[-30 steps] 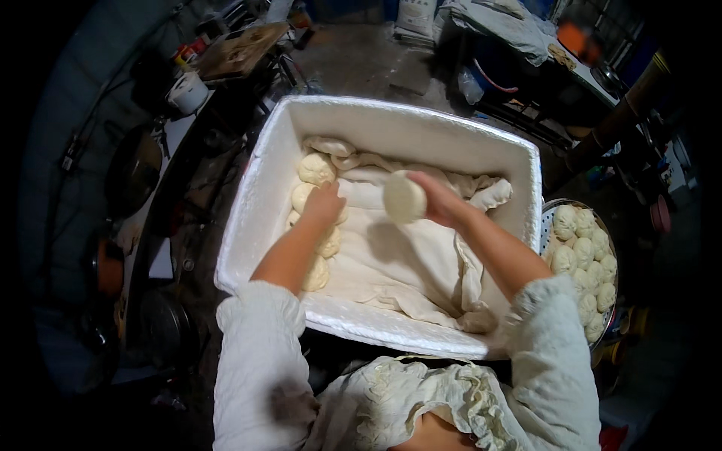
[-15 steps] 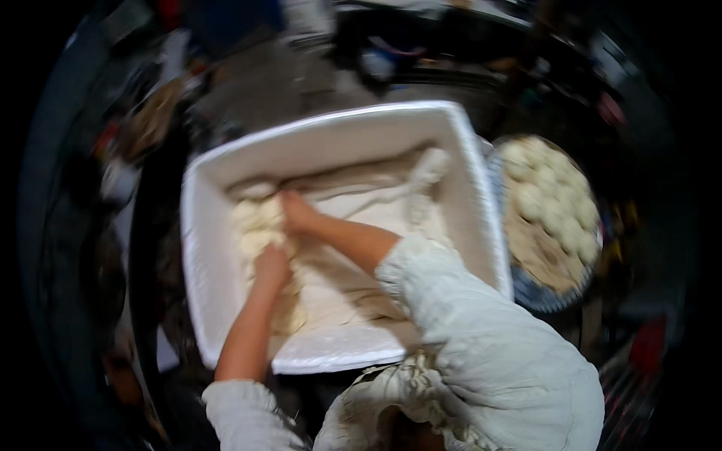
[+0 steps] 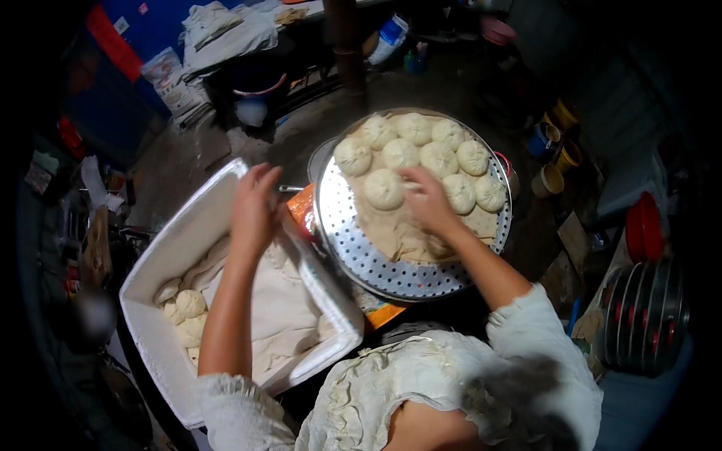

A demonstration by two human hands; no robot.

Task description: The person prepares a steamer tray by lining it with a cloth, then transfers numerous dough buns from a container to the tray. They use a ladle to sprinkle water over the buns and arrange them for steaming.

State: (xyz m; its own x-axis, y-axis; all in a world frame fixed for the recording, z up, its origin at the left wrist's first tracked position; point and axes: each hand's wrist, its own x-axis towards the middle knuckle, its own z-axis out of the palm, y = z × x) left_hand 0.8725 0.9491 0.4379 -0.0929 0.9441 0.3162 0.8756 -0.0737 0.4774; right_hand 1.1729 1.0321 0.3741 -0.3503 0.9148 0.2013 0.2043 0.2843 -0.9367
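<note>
Pleated white filled buns [image 3: 400, 152] stand in rows on a cloth in a round perforated metal steamer tray [image 3: 342, 237]. My right hand [image 3: 430, 201] is over the cloth, its blurred fingertips right beside the nearest bun [image 3: 384, 189]. Whether they touch or hold anything is unclear. Over the inner edge of a white foam box [image 3: 154, 282], my left hand [image 3: 257, 207] is raised with loosely parted fingers and no visible object. More pale dough buns [image 3: 189, 304] sit at the box's left end, partly hidden by my left forearm. Cloth [image 3: 274, 304] lines the box.
An orange-edged surface [image 3: 385, 314] shows under the tray. Yellow buckets [image 3: 569, 155] and a red basin [image 3: 644, 227] stand to the right, with a dark ribbed round object [image 3: 643, 316] below. A post [image 3: 344, 49] rises behind the tray. A bench with cloths [image 3: 229, 34] is at the back left.
The view has swung right toward the tray. Both hands have left the buns in the foam box; the right is now at the tray, the left above the box edge.
</note>
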